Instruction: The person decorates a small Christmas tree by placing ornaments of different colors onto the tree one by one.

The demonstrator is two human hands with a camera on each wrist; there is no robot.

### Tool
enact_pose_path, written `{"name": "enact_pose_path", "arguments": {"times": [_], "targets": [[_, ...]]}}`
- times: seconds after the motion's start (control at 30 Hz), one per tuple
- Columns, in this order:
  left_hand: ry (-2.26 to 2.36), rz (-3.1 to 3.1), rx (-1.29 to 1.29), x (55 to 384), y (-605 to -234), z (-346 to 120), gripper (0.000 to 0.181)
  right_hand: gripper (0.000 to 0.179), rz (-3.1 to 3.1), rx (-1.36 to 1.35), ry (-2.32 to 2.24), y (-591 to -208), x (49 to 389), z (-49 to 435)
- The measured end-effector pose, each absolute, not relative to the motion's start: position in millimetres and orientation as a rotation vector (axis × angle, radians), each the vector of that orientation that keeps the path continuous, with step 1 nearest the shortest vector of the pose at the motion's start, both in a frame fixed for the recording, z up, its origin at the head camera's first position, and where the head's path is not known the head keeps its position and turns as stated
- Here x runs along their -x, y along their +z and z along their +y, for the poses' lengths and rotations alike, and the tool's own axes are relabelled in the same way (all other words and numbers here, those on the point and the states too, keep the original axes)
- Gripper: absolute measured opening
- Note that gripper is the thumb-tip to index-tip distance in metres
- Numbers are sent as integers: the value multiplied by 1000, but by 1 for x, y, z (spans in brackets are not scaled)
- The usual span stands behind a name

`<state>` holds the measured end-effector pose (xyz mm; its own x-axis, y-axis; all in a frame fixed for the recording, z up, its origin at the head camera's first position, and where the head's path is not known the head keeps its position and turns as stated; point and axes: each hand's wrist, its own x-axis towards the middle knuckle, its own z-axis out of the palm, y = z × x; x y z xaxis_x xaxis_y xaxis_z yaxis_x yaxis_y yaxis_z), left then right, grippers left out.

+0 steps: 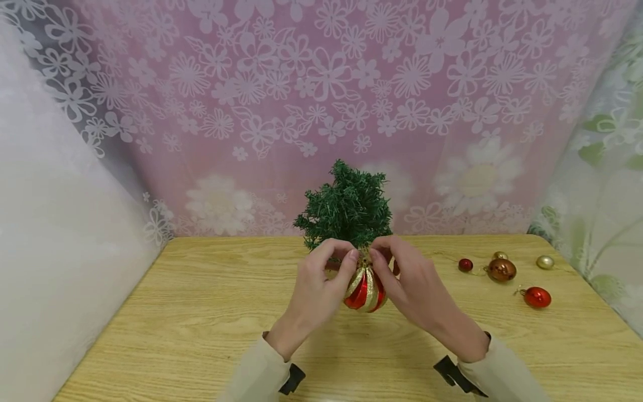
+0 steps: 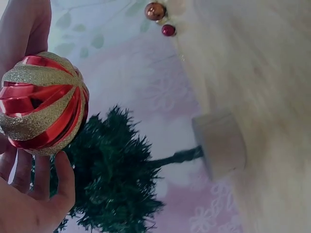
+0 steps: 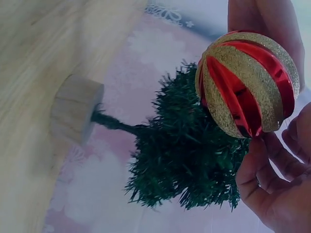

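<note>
A large Christmas bauble point(image 1: 368, 294) with red and glittery gold stripes hangs in front of a small artificial Christmas tree point(image 1: 346, 206). My left hand point(image 1: 317, 285) pinches near the bauble's gold cap from the left, thumb against forefinger. From the right, my right hand point(image 1: 422, 287) pinches at the same spot; the fingers hide most of any thread there. Both wrist views show the bauble point(image 2: 43, 104) point(image 3: 248, 85) from below, between the two hands. Behind it the green tree point(image 2: 116, 170) stands upright on a round wooden base point(image 3: 75, 111).
On the right of the wooden table point(image 1: 216, 312) lie a red bauble point(image 1: 537, 297), a brown bauble point(image 1: 502, 269), a small dark red bauble point(image 1: 465, 264) and two small gold ones, one a silvery gold bauble point(image 1: 545, 262). A flowered pink curtain point(image 1: 301, 111) hangs behind the table.
</note>
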<state>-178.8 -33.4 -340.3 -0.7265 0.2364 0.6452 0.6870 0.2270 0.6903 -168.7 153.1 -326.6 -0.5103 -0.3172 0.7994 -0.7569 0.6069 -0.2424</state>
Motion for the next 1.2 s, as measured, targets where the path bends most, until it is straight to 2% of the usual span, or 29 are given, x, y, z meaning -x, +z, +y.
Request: {"name": "enact_pose_path", "arguments": {"times": [0.17,0.6,1.2], "targets": [[-1451,-2116,819,188,-327,-38,15,19,-2095,-823,814,-318,176,146],[-1328,-2157,781,211,-282,-45,14,5,-2040,-788,892,-283,205,137],[-1165,-2396,567,226,-263,-40,19,11,-2273,-627,940,-265,221,133]]}}
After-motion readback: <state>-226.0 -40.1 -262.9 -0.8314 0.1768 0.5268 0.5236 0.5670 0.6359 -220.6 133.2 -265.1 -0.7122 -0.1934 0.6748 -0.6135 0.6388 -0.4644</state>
